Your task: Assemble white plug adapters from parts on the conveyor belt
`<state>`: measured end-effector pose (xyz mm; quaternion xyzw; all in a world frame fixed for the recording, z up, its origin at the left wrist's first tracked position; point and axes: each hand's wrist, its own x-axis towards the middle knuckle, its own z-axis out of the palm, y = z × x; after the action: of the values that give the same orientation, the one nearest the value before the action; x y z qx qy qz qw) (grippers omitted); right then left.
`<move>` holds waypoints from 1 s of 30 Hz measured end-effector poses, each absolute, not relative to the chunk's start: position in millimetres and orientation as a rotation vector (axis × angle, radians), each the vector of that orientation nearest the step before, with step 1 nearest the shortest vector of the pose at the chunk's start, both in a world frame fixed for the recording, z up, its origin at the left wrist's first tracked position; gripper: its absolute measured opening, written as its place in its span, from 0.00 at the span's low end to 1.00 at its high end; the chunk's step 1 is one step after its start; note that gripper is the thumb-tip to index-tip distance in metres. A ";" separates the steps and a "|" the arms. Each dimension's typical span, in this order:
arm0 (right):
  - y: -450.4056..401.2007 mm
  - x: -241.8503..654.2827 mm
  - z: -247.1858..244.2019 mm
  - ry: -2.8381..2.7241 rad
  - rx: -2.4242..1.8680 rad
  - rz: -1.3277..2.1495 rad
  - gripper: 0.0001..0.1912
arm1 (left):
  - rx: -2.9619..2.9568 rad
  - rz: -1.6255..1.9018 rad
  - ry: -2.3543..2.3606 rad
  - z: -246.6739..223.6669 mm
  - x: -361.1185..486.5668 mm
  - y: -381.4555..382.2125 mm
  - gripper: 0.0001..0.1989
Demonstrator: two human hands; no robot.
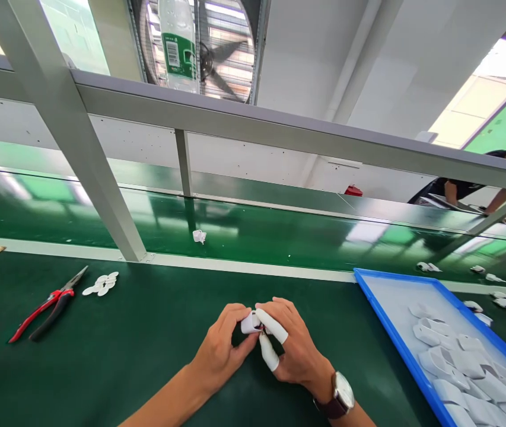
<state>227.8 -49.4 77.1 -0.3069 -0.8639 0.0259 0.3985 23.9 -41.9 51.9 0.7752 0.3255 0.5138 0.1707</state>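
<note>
A small white plastic part (250, 324) is held between both hands above the dark green table (155, 350). My left hand (222, 347) pinches its left side between thumb and fingers. White covers sit on the thumb and index finger of my right hand (295, 344), and those two fingertips close on the part's right side, where a small dark reddish detail shows. A watch (342, 392) is on my right wrist.
Red-and-black pliers (54, 302) and flat white pieces (101, 284) lie at the left. A blue-rimmed tray (401, 344) of white casings stands at the right. Beyond a metal frame (88, 148) runs a green belt (257, 231) with white parts. A person (451, 193) is at the far right.
</note>
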 end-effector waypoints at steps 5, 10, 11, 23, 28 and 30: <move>-51.1 230.2 85.8 -2.081 -0.645 0.279 0.30 | 2.200 1.494 1.015 49.0 18.6 -35.3 0.14; -50.6 224.3 79.9 -2.022 -0.753 0.189 0.30 | 2.217 1.537 1.005 50.0 14.1 -28.6 0.14; -49.9 222.5 76.9 -2.030 -0.767 0.163 0.31 | 2.219 1.536 0.991 50.1 14.2 -28.7 0.14; -49.1 213.7 65.3 -1.968 -0.802 0.377 0.26 | 2.297 1.553 0.846 50.2 17.4 -33.9 0.16; -51.8 210.5 68.7 -1.975 -0.759 0.265 0.28 | 2.281 1.591 0.823 50.6 20.7 -34.8 0.16; -51.4 209.4 66.9 -1.947 -0.760 0.265 0.29 | 2.254 1.579 0.833 50.7 20.8 -34.0 0.16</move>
<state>209.4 -51.4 66.9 -0.3134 -0.8032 0.1092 0.4948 20.8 -34.0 50.7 0.7770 0.2870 0.5443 0.1325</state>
